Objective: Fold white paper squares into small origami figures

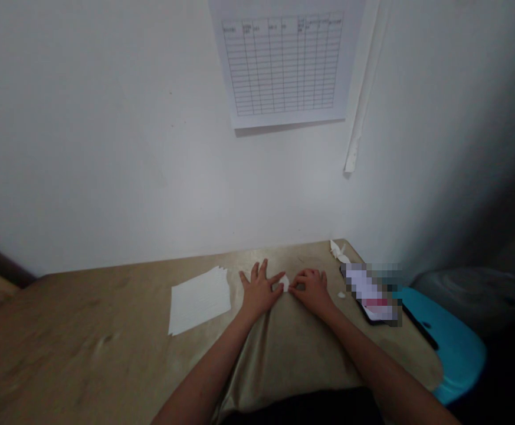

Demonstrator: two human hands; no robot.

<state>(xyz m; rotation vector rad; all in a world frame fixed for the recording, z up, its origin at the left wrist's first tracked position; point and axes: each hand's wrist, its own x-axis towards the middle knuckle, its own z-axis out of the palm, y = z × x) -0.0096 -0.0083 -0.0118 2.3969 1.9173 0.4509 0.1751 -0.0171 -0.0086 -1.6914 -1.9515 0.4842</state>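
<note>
A small white piece of paper [285, 283] lies on the tan-covered table between my two hands. My left hand [261, 289] rests on the table with its fingers spread, thumb and index finger touching the piece's left edge. From the right, my right hand [312, 289] pinches the piece's lower right edge between thumb and index finger, its other fingers curled. A larger white sheet [200, 300] with ragged edges lies flat to the left of my left hand.
A phone [369, 295], partly pixelated, lies on the table [107, 348] at the right. Crumpled white paper [338, 251] and a small scrap [341, 294] are near it. A turquoise object [458, 345] stands beyond the right edge. A printed chart [286, 65] hangs on the wall.
</note>
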